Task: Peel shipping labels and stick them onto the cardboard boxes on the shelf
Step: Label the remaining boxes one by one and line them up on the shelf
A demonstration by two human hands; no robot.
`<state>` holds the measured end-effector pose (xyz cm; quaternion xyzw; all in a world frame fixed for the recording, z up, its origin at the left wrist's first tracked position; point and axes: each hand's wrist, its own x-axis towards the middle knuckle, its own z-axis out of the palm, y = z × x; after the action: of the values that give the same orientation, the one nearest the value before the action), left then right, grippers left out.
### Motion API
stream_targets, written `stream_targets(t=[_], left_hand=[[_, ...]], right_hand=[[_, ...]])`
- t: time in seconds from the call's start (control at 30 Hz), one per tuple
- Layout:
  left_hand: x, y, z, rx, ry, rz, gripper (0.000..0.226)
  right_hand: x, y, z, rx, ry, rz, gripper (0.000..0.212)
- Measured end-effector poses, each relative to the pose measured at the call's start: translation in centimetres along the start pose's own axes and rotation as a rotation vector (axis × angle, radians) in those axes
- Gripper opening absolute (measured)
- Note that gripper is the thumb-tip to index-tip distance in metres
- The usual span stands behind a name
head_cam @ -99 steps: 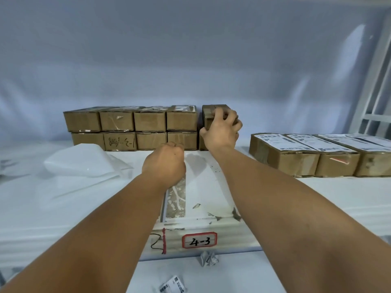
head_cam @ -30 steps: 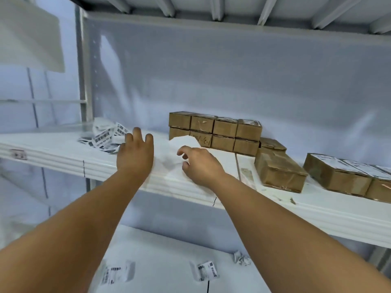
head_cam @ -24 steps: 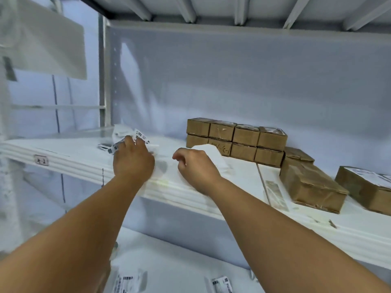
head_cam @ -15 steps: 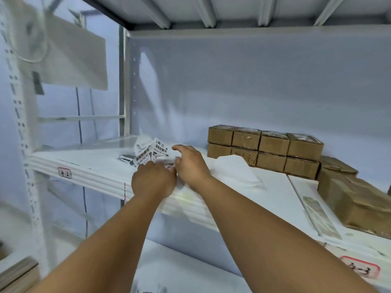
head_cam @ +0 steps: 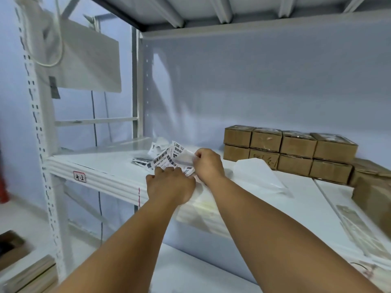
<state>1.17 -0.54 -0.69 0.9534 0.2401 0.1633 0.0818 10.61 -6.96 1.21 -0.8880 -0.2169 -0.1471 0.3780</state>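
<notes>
Head camera, close, faces forward-down, angled left across shelf (head_cam: 110, 178).

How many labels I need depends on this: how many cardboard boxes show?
10 boxes: four stacked on top, four beneath, two at the right edge; more may lie off-frame.

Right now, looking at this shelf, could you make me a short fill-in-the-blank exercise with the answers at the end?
1. The left hand and the right hand both hold shipping labels printed with black ____.
2. The stacked cardboard boxes stand in ____ layers of four.
3. The red-edged tag on the shelf edge reads ____.
Answers: barcodes; two; 4-2.
</notes>
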Motion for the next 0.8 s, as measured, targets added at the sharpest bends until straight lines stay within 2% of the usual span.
stream_targets(t=[0.17,0.27,0.47,0.53,0.7,0.8], left_hand=[[0.4,-0.2,-0.3,0.01,-0.062,-0.012,0.054],[0.6,-0.2,-0.7,0.03,-0.079,0.015,0.053],[1.8,-0.3,-1.1,0.107,-0.08,0.064,0.074],[2.2,-0.3,-0.9,0.077,-0.075,0.065,0.073],[2.5,-0.5,-0.8,-0.052,-0.113,0.083,0.067],[2.7,-0.7,-0.6,-0.07,-0.101,0.084,0.069]], right_hand=[[0.3,0.8,-0.9,0.291,0.215,0.192,0.017],[0.2,0.6,-1.5,0.362,0.287,0.22,0.008],[0.1,0.8,-2.1,0.55,0.428,0.309,0.014],[0.3,0.8,-2.3,0.585,0.467,0.324,0.017],[0.1,0.1,-2.3,0.572,0.53,0.22,0.01],[0.0,0.5,-3.0,0.629,0.63,0.312,0.018]])
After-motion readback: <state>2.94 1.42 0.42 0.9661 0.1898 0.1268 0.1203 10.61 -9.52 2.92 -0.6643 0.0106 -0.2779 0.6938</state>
